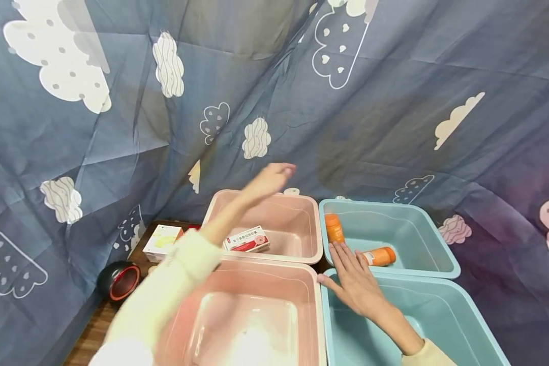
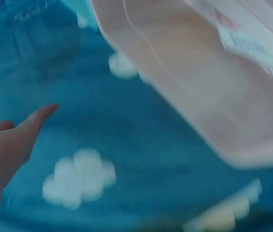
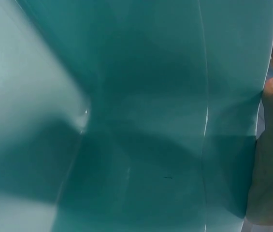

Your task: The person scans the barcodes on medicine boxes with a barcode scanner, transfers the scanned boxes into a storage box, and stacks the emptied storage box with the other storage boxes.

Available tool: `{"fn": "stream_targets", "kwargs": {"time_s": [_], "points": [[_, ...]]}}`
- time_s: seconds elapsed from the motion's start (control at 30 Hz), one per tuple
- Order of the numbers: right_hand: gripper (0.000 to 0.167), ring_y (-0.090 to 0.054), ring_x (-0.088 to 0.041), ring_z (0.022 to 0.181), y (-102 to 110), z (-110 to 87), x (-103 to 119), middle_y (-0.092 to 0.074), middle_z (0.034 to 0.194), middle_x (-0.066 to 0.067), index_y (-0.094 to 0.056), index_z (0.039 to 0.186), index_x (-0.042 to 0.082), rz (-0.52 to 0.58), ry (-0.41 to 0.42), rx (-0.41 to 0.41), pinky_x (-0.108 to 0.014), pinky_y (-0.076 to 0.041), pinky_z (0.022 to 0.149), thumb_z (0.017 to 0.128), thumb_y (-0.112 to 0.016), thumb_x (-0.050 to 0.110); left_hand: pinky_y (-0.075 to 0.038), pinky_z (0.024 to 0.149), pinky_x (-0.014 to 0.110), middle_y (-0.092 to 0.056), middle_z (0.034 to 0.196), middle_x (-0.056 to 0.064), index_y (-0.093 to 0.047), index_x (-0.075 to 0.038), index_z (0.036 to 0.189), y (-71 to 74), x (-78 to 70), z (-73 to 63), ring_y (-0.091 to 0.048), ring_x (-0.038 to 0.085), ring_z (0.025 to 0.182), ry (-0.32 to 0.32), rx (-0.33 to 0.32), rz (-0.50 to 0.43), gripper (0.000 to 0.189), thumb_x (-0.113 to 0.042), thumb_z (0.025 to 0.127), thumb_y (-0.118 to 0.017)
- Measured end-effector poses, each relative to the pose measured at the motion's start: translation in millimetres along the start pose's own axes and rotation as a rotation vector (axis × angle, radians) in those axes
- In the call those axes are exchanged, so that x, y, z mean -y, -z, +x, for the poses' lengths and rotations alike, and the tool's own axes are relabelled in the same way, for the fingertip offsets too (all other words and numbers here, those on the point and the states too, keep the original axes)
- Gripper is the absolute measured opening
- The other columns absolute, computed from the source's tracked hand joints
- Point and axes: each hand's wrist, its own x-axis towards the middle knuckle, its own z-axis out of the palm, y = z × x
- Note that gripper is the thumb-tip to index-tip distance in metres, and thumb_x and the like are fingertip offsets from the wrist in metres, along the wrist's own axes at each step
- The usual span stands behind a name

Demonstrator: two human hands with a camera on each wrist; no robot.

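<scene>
My left hand [image 1: 270,180], blurred in the head view, is raised above the far pink bin [image 1: 297,244] near the cloth, with nothing visible in it. A finger sticks out from that hand [image 2: 10,145] in the left wrist view. A white and red medicine box [image 1: 247,240] lies in the far pink bin, below my left forearm. My right hand [image 1: 354,282] extends with straight fingers over the adjoining rims of the two blue bins. Near its fingertips an orange bottle [image 1: 334,229] leans in the far blue bin [image 1: 402,229], and a second orange bottle [image 1: 382,256] lies there.
A near pink bin [image 1: 251,277] and a near blue bin [image 1: 444,295] stand in front. On the left of the wooden table [image 1: 89,330] are a white and yellow box [image 1: 162,244] and a black round object with a red rim [image 1: 116,279]. A cloud-patterned cloth [image 1: 370,127] hangs behind.
</scene>
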Motion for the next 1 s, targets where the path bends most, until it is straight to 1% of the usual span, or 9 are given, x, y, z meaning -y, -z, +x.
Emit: {"fn": "stream_targets", "kwargs": {"time_s": [0.1, 0.2, 0.4, 0.57, 0.7, 0.77, 0.87, 0.9, 1.0], "points": [[0.090, -0.026, -0.051, 0.164, -1, -0.1, -4, -0.031, 0.176, -0.028, -0.033, 0.169, -0.004, 0.029, 0.027, -0.034, -0.070, -0.013, 0.131, 0.109, -0.059, 0.058, -0.036, 0.131, 0.049, -0.053, 0.163, 0.025, -0.051, 0.008, 0.158, 40.1, 5.5, -40.0, -0.049, 0.039, 0.156, -0.001, -0.016, 0.023, 0.047, -0.014, 0.118, -0.039], [0.091, -0.023, -0.052, 0.165, 0, 1.0, -7, -0.030, 0.176, -0.030, -0.033, 0.169, -0.005, 0.053, 0.042, -0.042, -0.071, -0.011, 0.131, 0.109, -0.060, 0.058, -0.033, 0.132, 0.054, -0.052, 0.164, 0.026, -0.048, 0.009, 0.159, 66.7, 18.9, -82.4, -0.046, 0.041, 0.157, -0.007, -0.038, 0.080, 0.048, -0.015, 0.118, -0.041], [0.094, -0.011, -0.049, 0.168, -2, 2.5, -14, -0.021, 0.179, -0.028, -0.029, 0.171, -0.004, 0.071, 0.033, 0.001, -0.071, -0.008, 0.132, 0.109, -0.057, 0.061, -0.033, 0.128, 0.065, -0.051, 0.163, 0.030, -0.045, 0.007, 0.162, 84.6, 56.3, -165.5, -0.046, 0.048, 0.154, 0.041, -0.103, 0.259, 0.050, -0.016, 0.117, -0.046], [0.087, 0.005, -0.049, 0.169, 17, -2.6, -2, -0.005, 0.182, -0.028, -0.023, 0.173, -0.001, 0.213, 0.024, 0.098, -0.075, 0.004, 0.130, 0.113, -0.053, 0.055, -0.037, 0.123, 0.069, -0.044, 0.164, 0.036, -0.039, 0.012, 0.163, 72.0, 89.0, -217.1, -0.046, 0.053, 0.152, 0.060, -0.157, 0.391, 0.059, -0.016, 0.114, -0.056], [0.079, 0.003, -0.049, 0.169, 64, -18.7, 29, -0.007, 0.183, -0.023, -0.028, 0.173, 0.004, 0.273, 0.036, 0.165, -0.067, 0.007, 0.133, 0.114, -0.055, 0.049, -0.016, 0.129, 0.073, -0.013, 0.177, 0.038, -0.025, 0.017, 0.165, 50.6, 112.8, -247.7, -0.010, 0.058, 0.165, 0.064, -0.203, 0.391, 0.086, -0.023, 0.104, -0.071], [0.077, -0.003, -0.046, 0.170, 81, -29.3, 43, -0.011, 0.184, -0.018, -0.031, 0.173, 0.008, 0.213, 0.068, 0.162, -0.051, 0.009, 0.137, 0.114, -0.055, 0.051, -0.003, 0.131, 0.074, -0.001, 0.177, 0.039, -0.020, 0.018, 0.166, 40.9, 124.2, -260.2, 0.006, 0.060, 0.165, 0.081, -0.222, 0.393, 0.099, -0.031, 0.100, -0.076], [0.076, -0.012, -0.045, 0.169, 86, -47.8, 61, -0.018, 0.183, -0.014, -0.036, 0.171, 0.007, 0.102, 0.097, 0.117, -0.032, 0.012, 0.135, 0.113, -0.056, 0.052, 0.008, 0.130, 0.073, 0.003, 0.175, 0.043, -0.017, 0.022, 0.164, 27.1, 139.9, -274.4, 0.012, 0.062, 0.163, 0.102, -0.222, 0.389, 0.109, -0.038, 0.097, -0.079], [0.077, -0.015, -0.045, 0.169, 82, -54.1, 66, -0.020, 0.183, -0.015, -0.038, 0.170, 0.006, 0.068, 0.096, 0.093, -0.030, 0.012, 0.135, 0.112, -0.057, 0.053, 0.009, 0.130, 0.073, 0.003, 0.175, 0.044, -0.017, 0.024, 0.162, 22.3, 144.8, -277.9, 0.011, 0.063, 0.162, 0.107, -0.215, 0.393, 0.111, -0.040, 0.096, -0.080], [0.078, -0.020, -0.046, 0.167, 61, -71.2, 80, -0.028, 0.180, -0.018, -0.046, 0.165, 0.001, -0.011, 0.047, 0.054, -0.047, -0.004, 0.139, 0.110, -0.059, 0.055, 0.009, 0.130, 0.072, 0.002, 0.174, 0.045, -0.015, 0.026, 0.161, 8.3, 156.4, -285.9, 0.009, 0.065, 0.162, 0.131, -0.191, 0.368, 0.113, -0.040, 0.097, -0.080]]}}
